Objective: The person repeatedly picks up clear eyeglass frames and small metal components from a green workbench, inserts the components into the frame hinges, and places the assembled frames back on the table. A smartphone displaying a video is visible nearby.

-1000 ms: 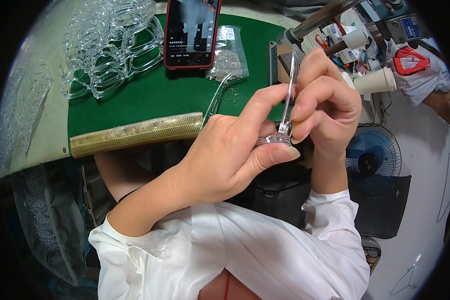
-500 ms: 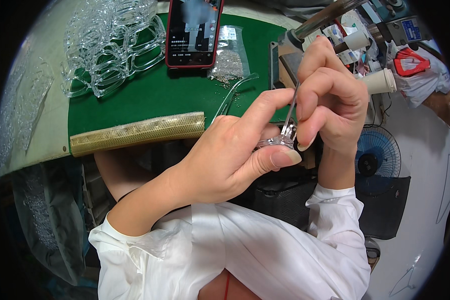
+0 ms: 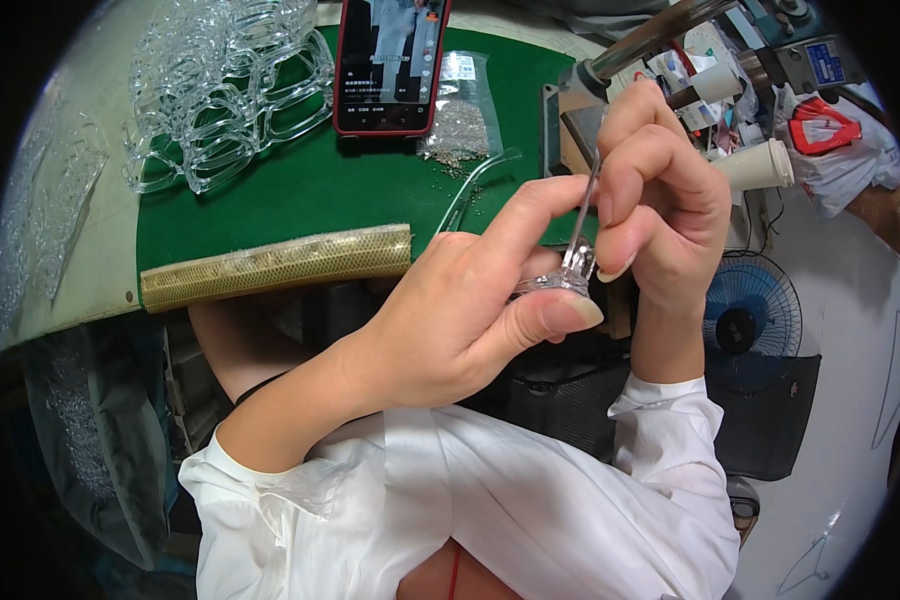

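My left hand (image 3: 450,310) is closed on a pair of clear plastic eyeglass frames (image 3: 550,283), pinching the front near its hinge corner between thumb and fingers. One clear temple arm (image 3: 582,222) stands up from that corner. The other temple (image 3: 467,186) sticks out past the back of the left hand, over the green mat. My right hand (image 3: 665,200) is closed, its thumb and curled fingers at the upright temple. The left fingertip touches this temple as well. Much of the frame is hidden by the left hand, and anything small inside the right fingers cannot be made out.
Several clear eyeglass frames (image 3: 220,95) lie piled at the back left of the green mat (image 3: 240,215). A red-cased phone (image 3: 385,70) stands beside a bag of tiny metal parts (image 3: 460,115), some spilled. A gold mesh-covered strip (image 3: 275,266) lines the front edge. Machine (image 3: 660,45) and fan (image 3: 750,315) are right.
My right hand has shifted slightly down and left along the temple. The left hand and the frames have barely moved. The picture on the phone screen is different.
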The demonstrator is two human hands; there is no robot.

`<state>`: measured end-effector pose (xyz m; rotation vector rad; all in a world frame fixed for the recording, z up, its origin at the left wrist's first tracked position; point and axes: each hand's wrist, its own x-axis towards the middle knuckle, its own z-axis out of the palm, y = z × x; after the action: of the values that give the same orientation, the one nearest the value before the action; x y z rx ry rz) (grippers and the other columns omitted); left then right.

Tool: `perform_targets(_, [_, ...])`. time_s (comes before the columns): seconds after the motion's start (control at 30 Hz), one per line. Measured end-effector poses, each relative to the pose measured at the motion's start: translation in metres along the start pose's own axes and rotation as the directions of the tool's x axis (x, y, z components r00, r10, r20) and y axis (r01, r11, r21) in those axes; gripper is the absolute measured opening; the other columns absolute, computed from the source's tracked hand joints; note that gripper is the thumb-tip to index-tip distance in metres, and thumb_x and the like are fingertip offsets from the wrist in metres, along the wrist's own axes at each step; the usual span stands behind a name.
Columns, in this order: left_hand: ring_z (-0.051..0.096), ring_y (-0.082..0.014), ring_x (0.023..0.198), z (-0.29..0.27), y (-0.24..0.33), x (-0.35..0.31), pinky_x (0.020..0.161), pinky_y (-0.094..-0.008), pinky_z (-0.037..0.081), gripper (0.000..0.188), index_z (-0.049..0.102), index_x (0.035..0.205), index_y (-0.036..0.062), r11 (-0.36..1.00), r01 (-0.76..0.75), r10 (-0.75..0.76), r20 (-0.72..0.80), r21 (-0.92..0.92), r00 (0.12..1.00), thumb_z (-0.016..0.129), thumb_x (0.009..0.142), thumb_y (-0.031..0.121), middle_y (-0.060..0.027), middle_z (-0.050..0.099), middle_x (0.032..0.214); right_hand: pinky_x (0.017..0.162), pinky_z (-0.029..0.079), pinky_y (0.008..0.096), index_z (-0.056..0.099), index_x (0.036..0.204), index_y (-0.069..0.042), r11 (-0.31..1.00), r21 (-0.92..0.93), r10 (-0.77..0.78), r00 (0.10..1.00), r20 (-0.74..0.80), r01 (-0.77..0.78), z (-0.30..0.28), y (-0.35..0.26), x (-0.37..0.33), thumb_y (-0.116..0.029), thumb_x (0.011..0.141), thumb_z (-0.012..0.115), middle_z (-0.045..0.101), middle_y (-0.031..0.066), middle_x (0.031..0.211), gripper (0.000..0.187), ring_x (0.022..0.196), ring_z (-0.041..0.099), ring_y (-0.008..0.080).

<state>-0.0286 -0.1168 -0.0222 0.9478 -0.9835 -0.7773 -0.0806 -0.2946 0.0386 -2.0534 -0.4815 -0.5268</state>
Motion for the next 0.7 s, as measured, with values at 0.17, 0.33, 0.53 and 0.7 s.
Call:
perform_targets(0.17, [0.061, -0.0120, 0.068, -0.001, -0.004, 0.000, 0.058, -0.0221, 0.048, 0.082, 0.023, 0.139, -0.0043, 0.997, 0.002, -0.001, -0.020, 0.074, 1.000, 0.051, 0.089, 0.055, -0.0075, 0.061, 0.080, 0.065, 0.031, 0.0233, 0.062, 0.076, -0.005, 1.000, 0.000, -0.010, 1.000, -0.013, 0.010, 0.002, 0.002, -0.001, -0.020, 0.067, 0.079, 0.054, -0.0012, 0.075, 0.025, 0.075, 0.041, 0.0113])
perform_targets(0.33, [0.059, -0.0112, 0.070, 0.002, -0.003, 0.001, 0.062, -0.0216, 0.047, 0.082, 0.021, 0.141, -0.0032, 0.999, -0.003, 0.005, -0.036, 0.053, 0.999, 0.050, 0.090, 0.054, -0.0073, 0.060, 0.081, 0.070, 0.035, 0.0245, 0.062, 0.078, -0.003, 0.994, 0.103, -0.024, 0.984, -0.179, 0.043, 0.009, 0.006, -0.006, -0.020, 0.072, 0.077, 0.055, 0.0006, 0.077, 0.023, 0.077, 0.045, 0.0132])
perform_targets(0.53, [0.056, -0.0108, 0.078, 0.002, -0.012, 0.024, 0.068, -0.0228, 0.045, 0.079, 0.016, 0.143, -0.0003, 0.986, -0.118, 0.131, -0.102, 0.118, 0.986, 0.047, 0.093, 0.052, -0.0087, 0.058, 0.095, 0.066, 0.044, 0.0222, 0.067, 0.093, 0.001, 0.952, 0.185, 0.276, 0.946, -0.171, -0.245, 0.010, -0.003, -0.032, -0.022, 0.085, 0.068, 0.055, 0.0063, 0.088, 0.025, 0.084, 0.051, 0.0138])
perform_targets(0.7, [0.065, -0.0354, 0.084, 0.007, -0.023, 0.062, 0.071, -0.0380, 0.050, 0.056, 0.033, 0.134, 0.0007, 0.825, -0.251, 0.324, -0.060, 0.506, 0.944, 0.051, 0.094, 0.035, -0.0191, 0.064, 0.095, 0.067, 0.044, 0.0231, 0.068, 0.094, 0.002, 0.946, 0.225, 0.296, 0.910, -0.291, -0.235, -0.008, 0.010, -0.040, -0.013, 0.084, 0.068, 0.057, 0.0042, 0.085, 0.018, 0.085, 0.051, 0.0126])
